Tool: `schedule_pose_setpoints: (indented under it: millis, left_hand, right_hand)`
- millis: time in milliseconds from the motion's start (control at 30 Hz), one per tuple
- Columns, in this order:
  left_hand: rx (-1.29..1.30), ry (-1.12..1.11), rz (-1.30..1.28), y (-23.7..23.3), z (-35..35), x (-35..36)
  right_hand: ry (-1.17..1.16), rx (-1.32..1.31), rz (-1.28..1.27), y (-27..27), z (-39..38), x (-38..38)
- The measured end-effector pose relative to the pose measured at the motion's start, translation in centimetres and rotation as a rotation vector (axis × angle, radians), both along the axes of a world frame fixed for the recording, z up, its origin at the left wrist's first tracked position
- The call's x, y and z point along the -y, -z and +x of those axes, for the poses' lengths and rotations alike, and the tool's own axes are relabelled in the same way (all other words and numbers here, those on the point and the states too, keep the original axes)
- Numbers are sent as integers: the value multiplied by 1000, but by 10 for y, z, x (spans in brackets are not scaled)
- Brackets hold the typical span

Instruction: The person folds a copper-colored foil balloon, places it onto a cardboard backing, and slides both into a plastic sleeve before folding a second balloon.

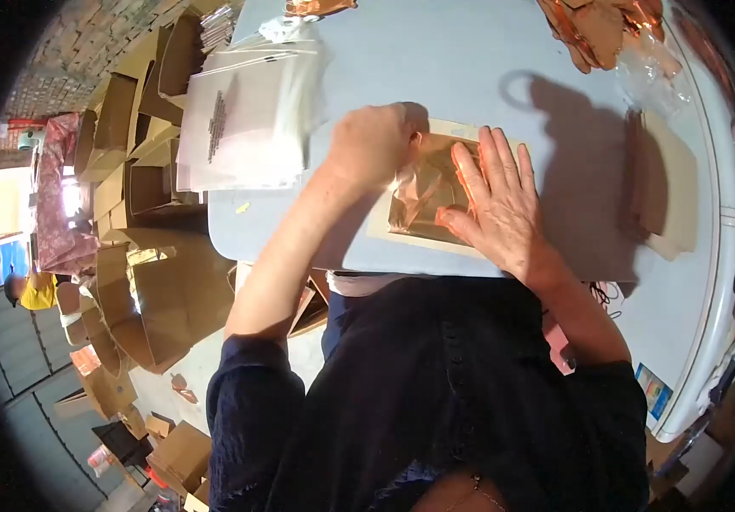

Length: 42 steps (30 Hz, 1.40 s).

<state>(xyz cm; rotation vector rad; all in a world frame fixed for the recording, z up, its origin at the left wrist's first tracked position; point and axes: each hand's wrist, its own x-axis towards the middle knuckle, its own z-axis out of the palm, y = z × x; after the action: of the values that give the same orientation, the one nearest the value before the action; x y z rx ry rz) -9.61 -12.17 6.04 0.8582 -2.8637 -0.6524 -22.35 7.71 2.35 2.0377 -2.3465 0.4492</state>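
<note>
We have a copper-coloured foil sheet (430,201) in front of us, on a pale card (380,225) near the near edge of the bench (436,81). The foil lies mostly between our hands, and that is the relation that counts: our left hand (369,147) is at its far left corner, while our right hand (504,205) lies over its right side. The right hand is open, palm down, its fingers spread a little and pointing away from us, the thumb reaching left across the foil; it rests flat and grips nothing. The left hand is curled in, knuckles up, and we cannot tell whether its fingertips have hold of the foil's edge.

The foil's left edge runs away from us, tilting slightly right, but our right hand hides part of the other side, so we cannot be sure of the long axis. Clear plastic sheets (252,128) lie left of our left hand, pale cards (677,179) well to the right, and crumpled foil (588,32) at the far right.
</note>
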Motion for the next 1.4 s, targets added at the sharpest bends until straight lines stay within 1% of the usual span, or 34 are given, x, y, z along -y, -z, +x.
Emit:
schedule_pose_setpoints:
  millis: [33,133,167,267,367,467,567,667,767,867,900,1000,1033,1133,1233,1400]
  left_hand:
    - [93,-31,-82,4,-3,-3]
    - [76,-10,-164,-2,1,-19]
    - [170,-27,-216,1,-1,-21]
    - [-55,32,-325,15,10,-23]
    - [-152,21,-474,30,11,-23]
    - [-257,-22,-562,37,11,-23]
    - [-337,-76,-544,47,11,-20]
    - [-420,-3,-498,29,12,-15]
    - [-543,124,-380,21,11,-13]
    - [-639,301,-243,40,2,-21]
    - [-520,265,-125,40,6,-31]
    - [-417,338,-270,46,14,-38]
    - [-349,348,-234,51,15,-37]
    - [-331,341,-254,50,15,-39]
    - [-229,322,-318,49,14,-40]
    - [-201,316,-323,49,13,-41]
  right_hand:
    - [1,0,0,0,0,0]
    - [5,8,5,-2,-1,1]
    - [7,15,10,-3,0,1]
    - [1,17,3,0,-1,1]
    - [-9,9,-3,1,-1,1]
    - [-25,23,-27,1,-2,0]
    - [-35,8,-50,2,-2,0]
    - [-38,6,-56,3,-2,1]
    - [-51,26,-53,1,-2,-1]
    - [-58,27,-51,3,-2,1]
    - [-68,0,-36,4,-3,0]
    - [-57,33,-51,1,-1,1]
    - [-52,9,-50,4,-1,1]
    - [-56,8,-70,5,-2,0]
    - [-55,24,-57,3,-3,1]
    - [-44,4,-36,4,-4,-1]
